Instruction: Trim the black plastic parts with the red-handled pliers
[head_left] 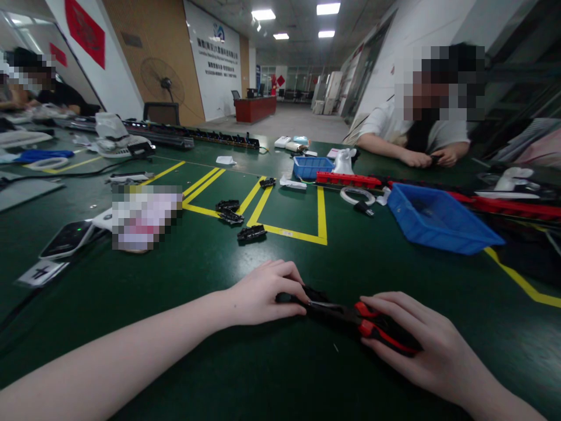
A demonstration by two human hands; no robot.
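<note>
My right hand [412, 333] is wrapped round the red-and-black handles of a pair of pliers [370, 328]. The jaws point left and meet a small black plastic part [313, 292] low over the green table. My left hand [272, 295] pinches that part between thumb and fingers, which hide much of it. Whether the jaws grip the part or only touch it I cannot tell. Farther up the table lie several similar black parts [252, 233], near the yellow tape lines.
A large blue bin [438, 219] stands to the right, a smaller blue basket [312, 168] farther back. A red strip [350, 180] runs behind them. At left are a white device [65, 238] and cables. Across the table sits a person [416, 134], hands on the tabletop.
</note>
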